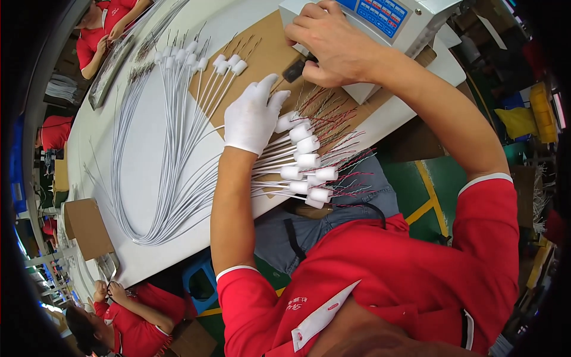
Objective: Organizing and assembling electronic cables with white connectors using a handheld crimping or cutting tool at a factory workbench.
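My left hand (251,119), in a white glove, is closed round a white cable at the machine's front. The cable runs into the glove from the left; a thin twisted wire shows past the fingertips. My bare right hand (336,47) curls at the front of a white machine (410,44), its thumb beside a small black part (294,70). What its fingers grip is hidden. Just below the glove, a bundle of white cables (270,163) ends in white cylindrical pieces (308,160) with red, white and dark twisted wires (351,172) past the table edge.
More cables with white cylinders (223,65) lie on brown cardboard (262,44) and loop across the white table (140,178). The machine has a blue keypad panel (380,13). A cardboard box (89,229) stands at the table's left. Co-workers in red shirts (140,321) sit around the left side.
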Demonstrator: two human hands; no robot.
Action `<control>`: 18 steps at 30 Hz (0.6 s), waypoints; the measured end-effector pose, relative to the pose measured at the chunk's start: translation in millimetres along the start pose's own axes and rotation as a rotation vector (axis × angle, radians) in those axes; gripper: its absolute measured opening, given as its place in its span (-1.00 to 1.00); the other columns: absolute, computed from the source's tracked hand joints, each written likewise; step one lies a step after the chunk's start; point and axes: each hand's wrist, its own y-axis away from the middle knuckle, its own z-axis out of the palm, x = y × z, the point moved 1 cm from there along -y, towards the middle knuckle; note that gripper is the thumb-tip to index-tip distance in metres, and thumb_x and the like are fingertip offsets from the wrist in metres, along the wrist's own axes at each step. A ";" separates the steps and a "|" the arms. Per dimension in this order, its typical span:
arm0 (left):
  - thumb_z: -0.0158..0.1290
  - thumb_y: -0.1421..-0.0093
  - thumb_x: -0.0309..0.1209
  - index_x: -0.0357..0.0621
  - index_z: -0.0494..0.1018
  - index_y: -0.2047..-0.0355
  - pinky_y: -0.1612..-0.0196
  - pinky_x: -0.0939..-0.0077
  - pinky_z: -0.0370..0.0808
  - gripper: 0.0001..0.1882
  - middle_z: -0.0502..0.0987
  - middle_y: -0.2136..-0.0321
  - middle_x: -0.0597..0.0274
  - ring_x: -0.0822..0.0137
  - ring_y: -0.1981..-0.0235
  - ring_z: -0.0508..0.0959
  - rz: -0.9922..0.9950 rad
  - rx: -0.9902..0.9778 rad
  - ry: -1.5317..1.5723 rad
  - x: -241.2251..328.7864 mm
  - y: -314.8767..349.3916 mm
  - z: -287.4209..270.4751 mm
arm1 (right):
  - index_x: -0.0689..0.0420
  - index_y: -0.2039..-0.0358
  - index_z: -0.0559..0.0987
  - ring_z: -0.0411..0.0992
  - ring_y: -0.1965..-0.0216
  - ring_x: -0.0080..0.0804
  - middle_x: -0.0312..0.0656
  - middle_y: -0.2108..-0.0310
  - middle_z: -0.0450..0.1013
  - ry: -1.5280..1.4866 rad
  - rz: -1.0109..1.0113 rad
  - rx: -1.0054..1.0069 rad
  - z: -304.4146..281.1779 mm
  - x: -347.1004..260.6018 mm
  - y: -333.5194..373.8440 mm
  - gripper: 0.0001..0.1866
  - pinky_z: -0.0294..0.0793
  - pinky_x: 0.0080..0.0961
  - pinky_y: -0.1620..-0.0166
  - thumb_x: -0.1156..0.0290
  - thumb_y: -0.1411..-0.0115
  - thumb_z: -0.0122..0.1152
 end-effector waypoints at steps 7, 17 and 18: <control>0.20 -0.28 -0.09 -0.11 0.51 -0.13 0.09 0.13 0.57 -0.49 0.63 0.14 -0.06 -0.06 0.19 0.65 -0.030 -0.087 0.047 5.2 -0.8 -7.0 | 0.24 0.29 0.57 0.38 0.03 -0.03 0.03 0.23 0.49 0.649 -0.091 0.129 -2.7 -16.1 11.3 -0.67 0.21 -0.07 -0.15 0.33 0.09 0.23; 0.02 -0.39 -0.46 -0.34 0.48 -0.09 -0.12 0.37 0.47 -0.68 0.59 0.06 0.02 0.25 0.03 0.57 -0.156 -0.141 0.315 -37.8 21.9 -39.6 | 0.03 0.42 0.75 0.44 -0.06 -0.20 -0.25 0.30 0.61 0.229 -0.102 -0.269 24.7 -13.8 -9.1 -0.65 0.10 0.18 -0.40 0.13 0.26 0.47; 0.02 -0.39 -0.46 -0.34 0.48 -0.09 -0.12 0.37 0.47 -0.68 0.59 0.06 0.02 0.25 0.03 0.57 -0.139 -0.142 0.331 -40.2 23.5 -35.3 | 0.03 0.39 0.76 0.40 -0.12 -0.20 -0.28 0.28 0.62 0.259 -0.105 -0.321 20.7 -21.6 -13.1 -0.64 0.05 0.16 -0.43 0.13 0.23 0.46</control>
